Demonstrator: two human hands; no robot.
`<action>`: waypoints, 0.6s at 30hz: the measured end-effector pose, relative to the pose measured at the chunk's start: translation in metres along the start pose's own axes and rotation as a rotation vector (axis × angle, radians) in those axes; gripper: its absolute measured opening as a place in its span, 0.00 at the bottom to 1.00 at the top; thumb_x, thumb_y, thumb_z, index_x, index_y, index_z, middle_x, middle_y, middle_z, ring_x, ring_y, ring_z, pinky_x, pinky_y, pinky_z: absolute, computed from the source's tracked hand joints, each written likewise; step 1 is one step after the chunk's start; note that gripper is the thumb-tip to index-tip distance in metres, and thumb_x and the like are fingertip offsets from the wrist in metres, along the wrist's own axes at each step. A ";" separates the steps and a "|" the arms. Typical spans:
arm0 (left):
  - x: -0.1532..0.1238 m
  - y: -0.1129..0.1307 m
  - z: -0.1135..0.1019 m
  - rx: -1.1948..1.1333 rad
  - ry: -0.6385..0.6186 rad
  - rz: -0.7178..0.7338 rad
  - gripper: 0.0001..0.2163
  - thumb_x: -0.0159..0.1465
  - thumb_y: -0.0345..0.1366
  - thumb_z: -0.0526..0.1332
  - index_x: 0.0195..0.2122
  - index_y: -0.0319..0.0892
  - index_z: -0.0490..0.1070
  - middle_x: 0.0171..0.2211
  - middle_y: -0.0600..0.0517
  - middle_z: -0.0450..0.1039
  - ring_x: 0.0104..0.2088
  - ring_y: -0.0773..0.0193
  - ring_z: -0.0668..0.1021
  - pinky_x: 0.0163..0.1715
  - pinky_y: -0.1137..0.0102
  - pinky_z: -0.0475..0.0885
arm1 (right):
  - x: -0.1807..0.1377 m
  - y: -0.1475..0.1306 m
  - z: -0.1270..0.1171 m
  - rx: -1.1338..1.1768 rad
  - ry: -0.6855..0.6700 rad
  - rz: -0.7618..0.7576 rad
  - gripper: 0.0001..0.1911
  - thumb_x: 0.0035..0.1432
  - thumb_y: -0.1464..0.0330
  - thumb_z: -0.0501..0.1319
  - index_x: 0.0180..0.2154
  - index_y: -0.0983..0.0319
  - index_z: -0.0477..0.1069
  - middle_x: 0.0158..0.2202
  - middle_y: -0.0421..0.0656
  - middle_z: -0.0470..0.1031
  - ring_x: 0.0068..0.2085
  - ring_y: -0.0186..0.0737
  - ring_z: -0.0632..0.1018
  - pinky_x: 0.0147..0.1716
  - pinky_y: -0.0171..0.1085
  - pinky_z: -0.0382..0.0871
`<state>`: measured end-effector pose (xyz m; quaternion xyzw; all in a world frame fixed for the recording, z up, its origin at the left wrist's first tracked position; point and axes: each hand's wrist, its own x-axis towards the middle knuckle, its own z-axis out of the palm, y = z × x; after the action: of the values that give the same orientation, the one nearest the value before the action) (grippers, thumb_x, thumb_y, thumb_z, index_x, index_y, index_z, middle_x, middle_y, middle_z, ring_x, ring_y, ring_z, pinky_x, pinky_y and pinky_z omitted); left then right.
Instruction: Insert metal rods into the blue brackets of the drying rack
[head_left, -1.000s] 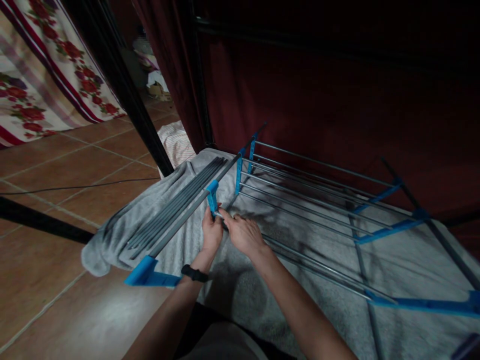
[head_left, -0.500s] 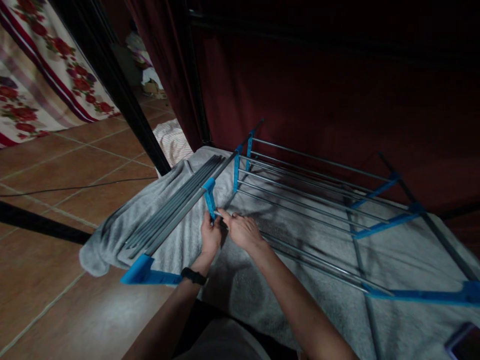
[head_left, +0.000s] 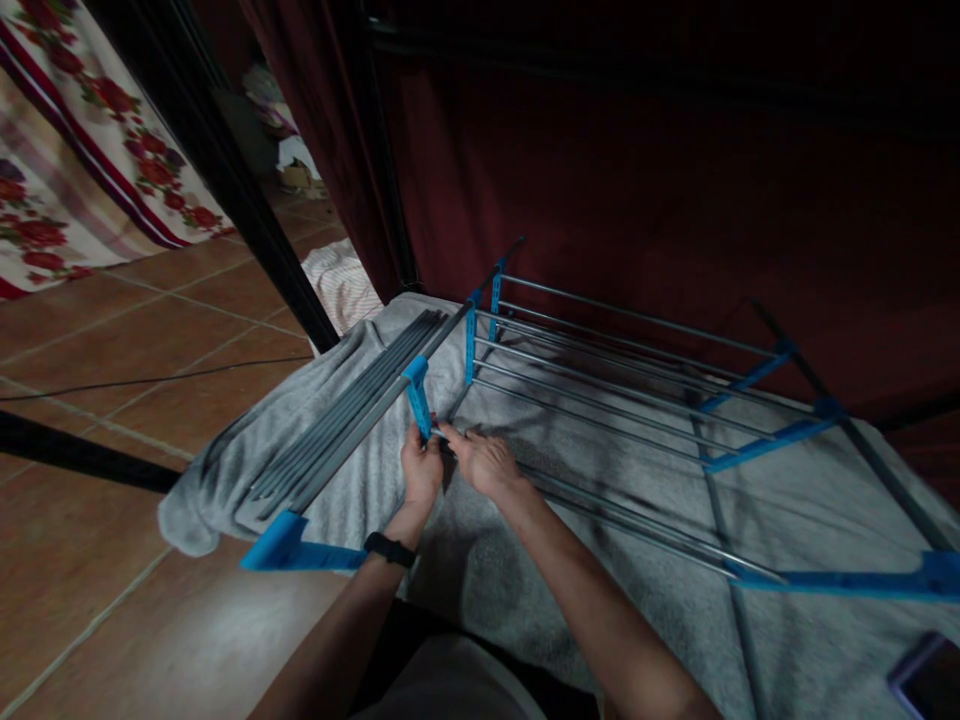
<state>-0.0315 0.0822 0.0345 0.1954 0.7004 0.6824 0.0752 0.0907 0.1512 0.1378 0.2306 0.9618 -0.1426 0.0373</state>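
A partly built drying rack of grey metal rods (head_left: 600,385) and blue plastic connectors lies on a grey towel (head_left: 525,580). My left hand (head_left: 420,472), with a black wristband, grips the lower end of a blue connector (head_left: 417,395) on a thick grey tube. My right hand (head_left: 484,462) pinches the end of a thin grey rod (head_left: 637,525) at that connector. Both hands are closed and touch each other at the joint.
A bundle of loose grey rods (head_left: 345,410) lies on the towel to the left. Another blue corner piece (head_left: 279,545) sits near the towel's front edge. Dark red fabric wall (head_left: 637,180) behind, black frame pole (head_left: 247,220), tiled floor (head_left: 112,380) left, phone corner (head_left: 926,675) bottom right.
The hands stay at the same joint; the view has shifted slightly, and the rod end sits closer against the blue connector.
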 end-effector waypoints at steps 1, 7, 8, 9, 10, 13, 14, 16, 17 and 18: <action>0.000 0.000 0.000 -0.001 -0.001 0.000 0.12 0.61 0.31 0.63 0.46 0.45 0.77 0.47 0.47 0.83 0.51 0.54 0.83 0.61 0.56 0.76 | 0.000 0.000 0.001 0.000 -0.001 -0.004 0.30 0.79 0.62 0.41 0.77 0.47 0.52 0.57 0.48 0.83 0.51 0.44 0.86 0.55 0.44 0.77; -0.002 0.001 0.001 -0.022 0.000 0.001 0.12 0.61 0.31 0.63 0.46 0.45 0.77 0.45 0.47 0.83 0.49 0.55 0.83 0.58 0.57 0.77 | 0.000 0.000 0.004 -0.021 0.010 0.003 0.32 0.78 0.65 0.40 0.79 0.47 0.48 0.57 0.48 0.83 0.49 0.44 0.86 0.54 0.45 0.77; -0.002 0.001 0.002 -0.028 0.000 0.003 0.12 0.61 0.31 0.63 0.46 0.45 0.76 0.45 0.47 0.83 0.48 0.55 0.83 0.56 0.58 0.78 | 0.000 0.000 0.004 -0.024 0.004 0.007 0.32 0.78 0.66 0.39 0.78 0.47 0.48 0.57 0.48 0.83 0.49 0.44 0.86 0.54 0.45 0.78; -0.002 0.001 0.002 -0.034 0.001 0.005 0.12 0.60 0.31 0.63 0.45 0.45 0.76 0.43 0.47 0.82 0.46 0.56 0.83 0.55 0.59 0.78 | -0.001 0.000 0.004 -0.025 -0.003 0.009 0.32 0.78 0.66 0.39 0.78 0.46 0.49 0.57 0.48 0.83 0.49 0.45 0.86 0.54 0.45 0.78; -0.003 0.000 0.003 -0.040 0.003 0.007 0.11 0.60 0.31 0.63 0.45 0.45 0.76 0.42 0.48 0.82 0.44 0.57 0.82 0.54 0.60 0.78 | -0.001 -0.001 0.004 -0.024 -0.008 0.011 0.32 0.78 0.67 0.39 0.78 0.46 0.50 0.58 0.49 0.82 0.49 0.45 0.86 0.54 0.45 0.78; -0.003 -0.002 0.005 -0.059 0.014 0.010 0.08 0.60 0.32 0.63 0.41 0.45 0.74 0.36 0.51 0.79 0.39 0.59 0.80 0.51 0.61 0.78 | -0.002 -0.003 0.005 -0.017 -0.015 0.021 0.31 0.78 0.66 0.39 0.77 0.47 0.54 0.57 0.49 0.82 0.50 0.45 0.85 0.54 0.46 0.78; -0.003 -0.003 0.006 -0.066 0.016 0.011 0.08 0.59 0.32 0.63 0.41 0.45 0.74 0.35 0.51 0.79 0.39 0.59 0.79 0.50 0.62 0.77 | -0.003 -0.005 0.006 -0.012 -0.009 0.026 0.31 0.78 0.66 0.39 0.76 0.47 0.55 0.57 0.49 0.82 0.50 0.46 0.85 0.54 0.46 0.77; -0.003 -0.004 0.006 -0.080 0.016 0.015 0.08 0.59 0.32 0.63 0.41 0.45 0.74 0.36 0.52 0.79 0.39 0.60 0.79 0.50 0.63 0.77 | -0.003 -0.008 0.007 0.001 0.009 0.037 0.30 0.78 0.66 0.39 0.75 0.49 0.57 0.58 0.49 0.81 0.51 0.46 0.85 0.53 0.46 0.78; -0.003 -0.004 0.006 -0.087 0.012 0.017 0.09 0.59 0.32 0.63 0.41 0.45 0.74 0.37 0.52 0.79 0.40 0.60 0.79 0.50 0.64 0.77 | -0.003 -0.009 0.008 0.008 0.025 0.037 0.30 0.77 0.67 0.40 0.75 0.50 0.57 0.58 0.50 0.81 0.52 0.46 0.85 0.53 0.46 0.78; -0.003 -0.005 0.006 -0.094 0.007 0.019 0.09 0.59 0.33 0.63 0.42 0.45 0.74 0.37 0.52 0.80 0.40 0.60 0.79 0.50 0.64 0.77 | -0.003 -0.010 0.009 0.015 0.041 0.032 0.30 0.77 0.68 0.40 0.74 0.52 0.59 0.59 0.50 0.80 0.54 0.47 0.84 0.53 0.45 0.78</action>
<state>-0.0278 0.0865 0.0289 0.1959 0.6660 0.7158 0.0754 0.0888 0.1384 0.1327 0.2490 0.9575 -0.1443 0.0179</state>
